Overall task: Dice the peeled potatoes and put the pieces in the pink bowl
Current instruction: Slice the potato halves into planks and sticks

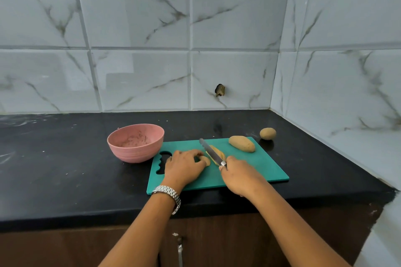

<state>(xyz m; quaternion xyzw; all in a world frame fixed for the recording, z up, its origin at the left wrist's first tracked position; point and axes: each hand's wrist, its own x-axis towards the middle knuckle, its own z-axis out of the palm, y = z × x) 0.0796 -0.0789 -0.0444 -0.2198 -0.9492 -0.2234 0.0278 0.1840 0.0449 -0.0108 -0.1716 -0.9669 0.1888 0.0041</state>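
Slicing a peeled potato on a teal cutting board [256, 169] that lies on a black counter [65, 169]. The right hand [240, 176] is closed around the handle of a serrated knife [211, 151]. The blade runs diagonally away from the person, across the halved potato [220, 154] at the board's centre. The left hand [184, 168], with a metal wristwatch [168, 194] at the wrist, rests palm down just left of the blade. Its curled fingertips hold a cut piece [206, 161] against the board.

A second, elongated peeled potato [242, 143] lies near the board's far right corner, well apart from the knife. A third, rounder potato [268, 133] sits on the counter just beyond that corner.

The pink bowl [134, 155] stands upright on the counter, beside the board's far left corner and its cut-out handle. Pale smears mark its inner wall. White marble-patterned wall tiles [141, 76] back the counter and meet in a corner on the right. A brown cabinet front [65, 249] shows below the counter edge.
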